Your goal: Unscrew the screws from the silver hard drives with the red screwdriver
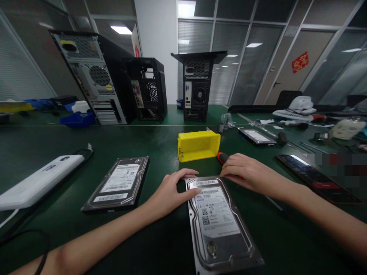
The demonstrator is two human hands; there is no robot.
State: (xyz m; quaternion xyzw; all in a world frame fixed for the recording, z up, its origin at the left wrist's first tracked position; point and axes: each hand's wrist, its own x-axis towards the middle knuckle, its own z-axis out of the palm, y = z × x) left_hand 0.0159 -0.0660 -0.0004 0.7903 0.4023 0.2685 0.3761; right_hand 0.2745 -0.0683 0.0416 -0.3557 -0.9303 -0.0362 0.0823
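The site was an office-type room arranged as a computer-hardware workshop, as indicated by the glazed partitions (265, 51) with blinds (220, 84), the door (295, 82) bearing a red paper decoration (300, 62), and the green worktop (57, 143), on which computer towers (123, 80), hard drives (218, 221), a yellow bin (199, 147) and a screwdriver (222, 157) were positioned.

We see a smooth, dull-sheened worktop (163, 152). At its near edge, our hard drive (222, 238) is shiny metal under a paper-like label (219, 214). Toward the left edge, a corded white case (43, 181) looks like smooth plastic; toward the right edge, the smartphone (314, 177) has a glossy, reflecting screen.
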